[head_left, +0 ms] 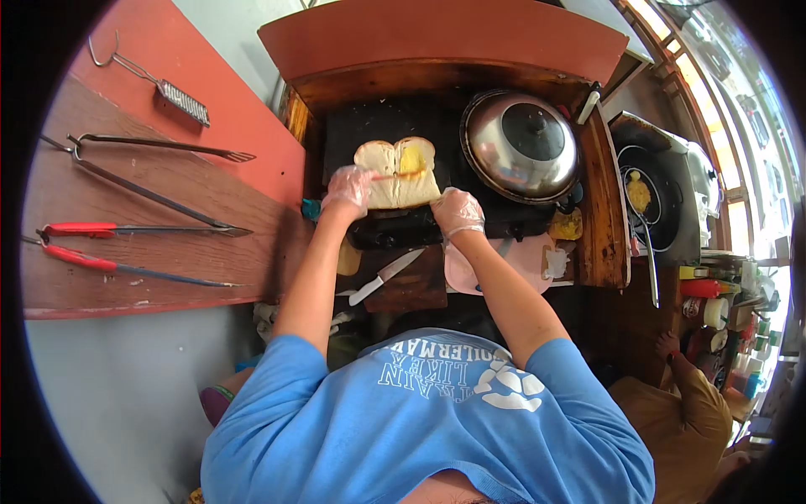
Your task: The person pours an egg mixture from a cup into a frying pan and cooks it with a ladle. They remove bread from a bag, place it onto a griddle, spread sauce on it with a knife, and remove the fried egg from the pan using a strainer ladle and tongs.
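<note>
Two joined slices of white bread (382,195) lie opened out on a dark griddle (361,122). A yellow spread (412,160) covers part of the upper right of the bread. My left hand (350,188), in a clear plastic glove, is closed on a thin reddish spreading tool (387,177) whose tip reaches the yellow patch. My right hand (458,211), gloved as well, is closed at the bread's lower right corner and appears to pinch its edge. The fingertips are partly hidden.
A lidded pan (520,147) stands right of the bread. A white-handled knife (386,275) and a pink board (504,262) lie nearer me. Tongs (151,160) and a grater (183,102) hang left. At right are a frying pan (651,197) and another person's hand (667,346).
</note>
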{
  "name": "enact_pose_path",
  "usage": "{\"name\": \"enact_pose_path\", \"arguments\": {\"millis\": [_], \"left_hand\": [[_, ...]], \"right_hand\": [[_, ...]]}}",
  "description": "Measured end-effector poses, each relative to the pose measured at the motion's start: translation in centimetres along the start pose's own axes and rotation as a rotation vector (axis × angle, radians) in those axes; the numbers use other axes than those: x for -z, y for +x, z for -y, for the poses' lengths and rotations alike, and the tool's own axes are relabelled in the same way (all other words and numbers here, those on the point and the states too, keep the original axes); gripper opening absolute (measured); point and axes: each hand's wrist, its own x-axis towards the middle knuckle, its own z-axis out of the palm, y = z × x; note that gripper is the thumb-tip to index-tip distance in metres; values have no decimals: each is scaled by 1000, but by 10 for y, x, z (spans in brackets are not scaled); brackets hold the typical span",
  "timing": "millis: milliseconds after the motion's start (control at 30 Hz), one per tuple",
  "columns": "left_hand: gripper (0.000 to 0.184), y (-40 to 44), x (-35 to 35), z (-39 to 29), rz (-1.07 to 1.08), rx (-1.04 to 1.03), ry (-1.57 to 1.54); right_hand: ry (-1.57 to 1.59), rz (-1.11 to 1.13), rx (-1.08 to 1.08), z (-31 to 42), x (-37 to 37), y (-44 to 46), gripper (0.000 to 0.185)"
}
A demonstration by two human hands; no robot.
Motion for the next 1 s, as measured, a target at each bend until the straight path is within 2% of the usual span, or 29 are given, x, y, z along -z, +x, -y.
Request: {"name": "enact_pose_path", "arguments": {"millis": [67,100,167,233,333,367,433,467,500,567,600,633,700,833,867,900,967,1000], "left_hand": [[30,-5,7,6,55,-157,8],[30,3,3,11,57,-164,6],[31,28,-9,21,-146,-53,26],[37,47,-16,23,-192,-69,0],[49,45,-18,14,94,-183,197],[49,36,-15,14,88,-179,197],[43,22,2,14,223,-235,118],[45,23,8,16,229,-143,0],[45,27,13,14,235,-144,-3],[46,43,21,11,110,-28,166],[48,47,18,13,-30,-32,15],[48,48,12,13,-29,-28,14],[49,49,4,4,140,-152,195],[50,6,9,14,273,-260,98],[43,9,-15,38,206,-267,15],[35,12,-8,37,190,-123,-67],[33,22,-4,41,-74,-159,49],[33,26,-12,45,-68,-156,49]], "right_hand": [[9,-6,-4,-3,1,3,31],[13,-3,-3,-4,1,3,32],[5,4,-11,-4,3,4,32],[-4,11,-18,-5,2,6,32],[17,-33,-15,-9,-2,9,32],[23,-38,-5,-11,-3,9,32],[36,-50,-4,-12,-3,12,31],[45,-51,0,-13,-5,11,31],[51,-49,6,-15,-7,9,31],[56,-48,7,-17,-9,10,30],[62,-50,10,-18,-11,10,30],[61,-46,12,-20,-14,11,30],[70,-95,17,-21,-16,13,28],[94,-104,38,-26,-14,18,27],[89,-128,52,-28,-16,18,26],[81,-150,71,-30,-19,17,25],[100,-143,59,-29,-15,16,25],[100,-139,52,-28,-15,16,26]]}}
